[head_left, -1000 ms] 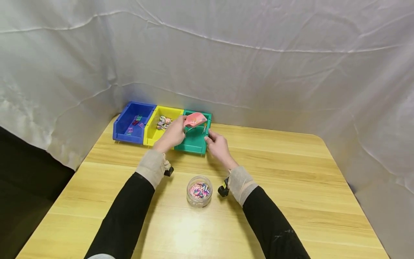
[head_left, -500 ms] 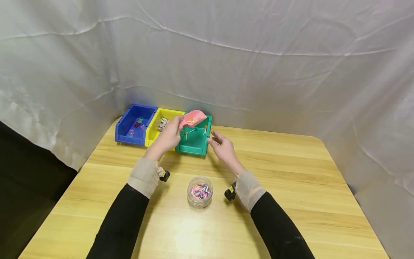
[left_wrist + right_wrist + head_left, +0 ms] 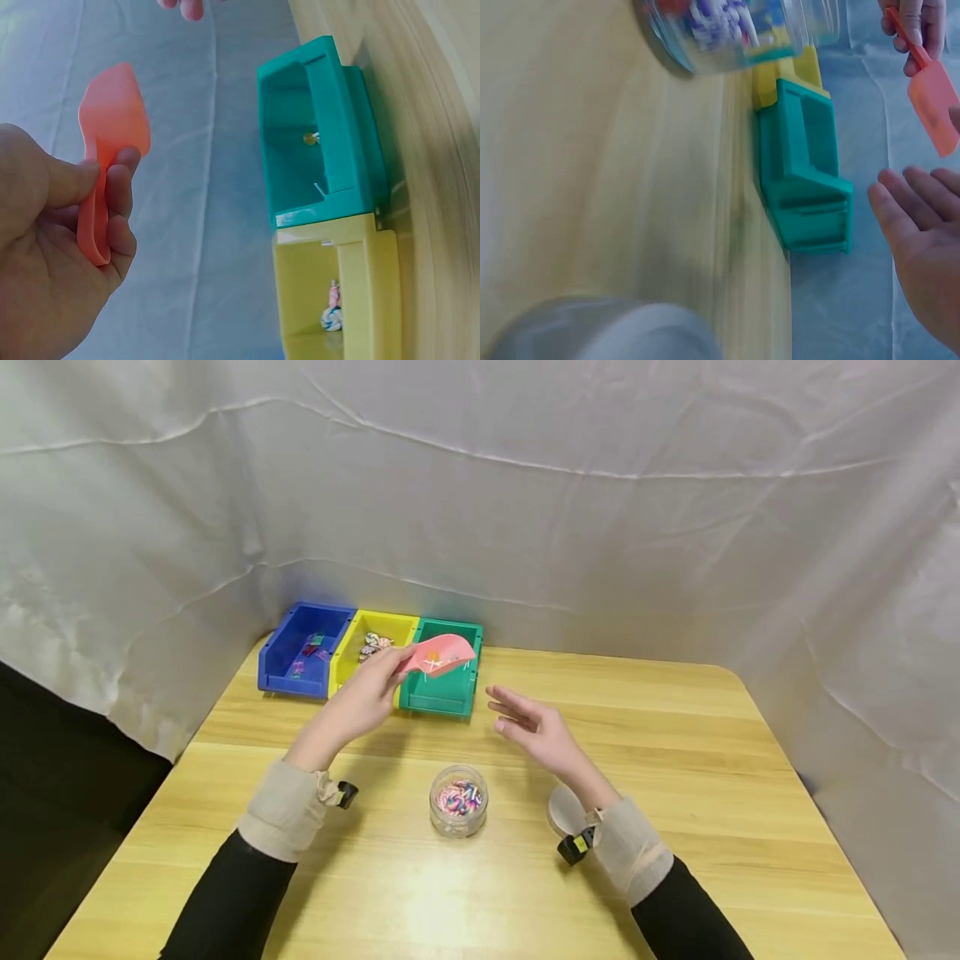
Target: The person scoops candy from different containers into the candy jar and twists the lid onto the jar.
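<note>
My left hand (image 3: 360, 697) grips the handle of a pink scoop (image 3: 114, 112), its fingers and thumb curled round it in the left wrist view. In the head view the scoop carries small lollipops (image 3: 432, 662) and overlaps the green bin (image 3: 438, 703). My right hand (image 3: 536, 731) holds nothing; its fingers are extended, to the right of the green bin and apart from the scoop. Nearer the body stands a clear jar (image 3: 459, 827) with colourful swirl candies (image 3: 459, 797) in it. A round pale lid (image 3: 564, 812) lies partly under my right wrist.
A yellow bin (image 3: 408, 625) with swirl candies (image 3: 375, 645) and a blue bin (image 3: 294, 685) with small wrapped pieces (image 3: 311, 647) stand left of the green one. The wooden table (image 3: 675, 752) ends at a grey curtain (image 3: 600, 543) behind.
The scoop has come back toward the body with lollipops in it. My right hand has left the green bin's side, moving right and nearer, fingers spreading. The lid has come into view.
</note>
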